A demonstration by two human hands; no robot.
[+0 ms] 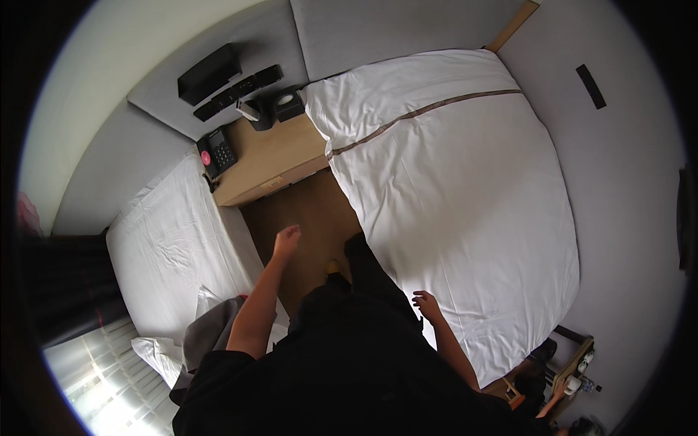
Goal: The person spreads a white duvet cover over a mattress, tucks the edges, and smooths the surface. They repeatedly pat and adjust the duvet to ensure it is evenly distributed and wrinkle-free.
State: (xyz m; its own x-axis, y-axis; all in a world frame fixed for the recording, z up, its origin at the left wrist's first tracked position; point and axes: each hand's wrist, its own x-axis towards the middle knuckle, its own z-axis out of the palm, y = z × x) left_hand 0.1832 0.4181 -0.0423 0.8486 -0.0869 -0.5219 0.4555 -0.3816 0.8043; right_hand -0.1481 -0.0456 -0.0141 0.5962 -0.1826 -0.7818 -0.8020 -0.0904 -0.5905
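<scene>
My left hand (287, 240) hangs over the brown floor (313, 218) between two beds. Its fingers are loosely curled, and I see nothing in them. Above the near side of the larger bed is my right hand (428, 307), empty with its fingers apart. A smooth white duvet (469, 207) covers that bed, with a brown stripe (431, 107) across its head end. To the left stands the second bed, covered by a wrinkled white sheet (163, 245). Grey and white cloth (210, 335) lies bunched at its near end.
A wooden nightstand (272, 150) between the beds holds a black telephone (219, 150). A window with sheer curtains (117, 376) is lower left. At lower right, another person's hand (560, 390) is at a white cup (572, 385) on a wooden table (572, 359).
</scene>
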